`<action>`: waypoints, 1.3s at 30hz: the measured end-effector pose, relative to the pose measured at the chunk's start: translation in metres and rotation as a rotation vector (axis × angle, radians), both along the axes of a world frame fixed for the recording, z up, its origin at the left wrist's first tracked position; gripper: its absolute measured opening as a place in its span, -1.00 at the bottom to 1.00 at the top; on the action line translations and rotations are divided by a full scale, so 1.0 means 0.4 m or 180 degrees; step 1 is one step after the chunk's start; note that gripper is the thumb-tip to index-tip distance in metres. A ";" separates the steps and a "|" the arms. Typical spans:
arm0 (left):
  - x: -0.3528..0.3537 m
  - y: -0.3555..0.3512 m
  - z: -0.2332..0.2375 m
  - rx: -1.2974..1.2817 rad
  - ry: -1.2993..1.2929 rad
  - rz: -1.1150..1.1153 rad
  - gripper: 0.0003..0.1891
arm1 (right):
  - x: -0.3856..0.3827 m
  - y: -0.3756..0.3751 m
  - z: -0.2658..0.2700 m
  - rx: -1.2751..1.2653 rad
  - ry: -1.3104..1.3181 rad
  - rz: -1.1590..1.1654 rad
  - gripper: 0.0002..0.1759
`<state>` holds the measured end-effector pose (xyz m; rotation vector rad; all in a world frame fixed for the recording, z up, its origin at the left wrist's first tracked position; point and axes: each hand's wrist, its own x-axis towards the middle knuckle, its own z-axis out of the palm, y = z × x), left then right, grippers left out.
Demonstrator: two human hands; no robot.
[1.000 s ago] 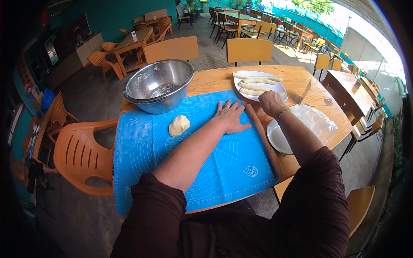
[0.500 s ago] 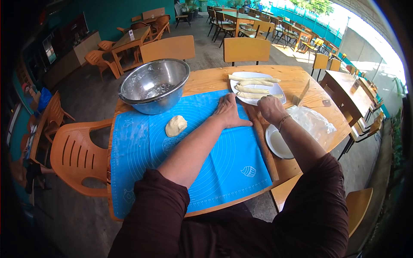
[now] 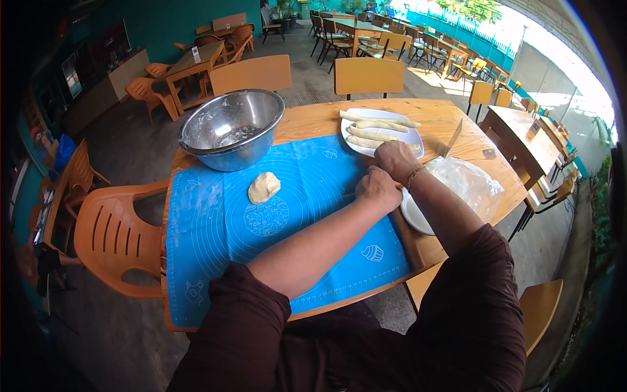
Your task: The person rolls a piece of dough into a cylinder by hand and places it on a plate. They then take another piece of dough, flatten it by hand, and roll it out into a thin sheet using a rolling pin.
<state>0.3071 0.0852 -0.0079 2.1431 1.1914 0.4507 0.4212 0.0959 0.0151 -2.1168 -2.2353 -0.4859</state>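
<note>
Fingers curled, my left hand (image 3: pixel 379 189) is at the right edge of the blue mat (image 3: pixel 339 277). My right hand (image 3: pixel 395 160), also closed, touches it just above, by the near rim of a white plate (image 3: pixel 413 137). Whatever the fingers hold is hidden. Several pale dough rolls (image 3: pixel 379 124) lie on that plate. A wooden rolling pin (image 3: pixel 409 245) extends along the mat's right edge, its upper part covered by my left hand. Beside it, partly behind my right forearm, is a white bowl (image 3: pixel 417 217). One dough lump (image 3: pixel 264 188) rests on the mat.
A floury steel bowl (image 3: pixel 251 153) stands at the table's back left. Clear plastic (image 3: pixel 467 186) lies at the right, near an upright wooden piece (image 3: pixel 450 138). An orange chair (image 3: pixel 117 242) is at the left, and a wooden chair (image 3: pixel 369 76) stands behind the table.
My left hand has moved right and down off the mat's upper part, its spread fingers now curled, and meets my right hand. My right hand has shifted slightly left. The view has shifted slightly.
</note>
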 end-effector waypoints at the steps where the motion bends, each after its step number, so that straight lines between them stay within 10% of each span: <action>1: 0.005 0.011 -0.002 -0.0020 0.0096 0.0143 -0.54 | -0.009 -0.002 0.004 -0.0029 0.0087 0.0045 -0.83; 11: -0.032 -0.006 0.059 -0.0374 -0.0018 -0.0020 -0.54 | 0.021 -0.048 0.014 -0.0091 0.0185 0.0048 -0.81; 13: -0.077 -0.031 0.110 -0.2101 -0.0809 -0.0095 -0.51 | 0.045 -0.038 0.007 0.0109 0.0067 0.0132 -0.81; 18: -0.215 -0.029 0.126 -0.2915 -0.2389 -0.0128 -0.67 | 0.029 -0.033 -0.015 0.0410 -0.0064 0.0391 -0.82; 31: -0.428 0.009 0.105 -0.2462 -0.2056 0.0347 -0.57 | -0.079 -0.238 0.102 -0.0169 0.0917 -0.0405 -0.71; 35: -0.340 0.028 0.073 -0.1895 -0.2318 0.0602 -0.51 | -0.051 -0.381 0.144 0.1314 0.3011 -0.0449 -0.67; 39: -0.258 0.058 0.032 -0.1527 -0.2331 0.1140 -0.44 | 0.101 -0.483 0.096 0.2069 0.2428 -0.1137 -0.72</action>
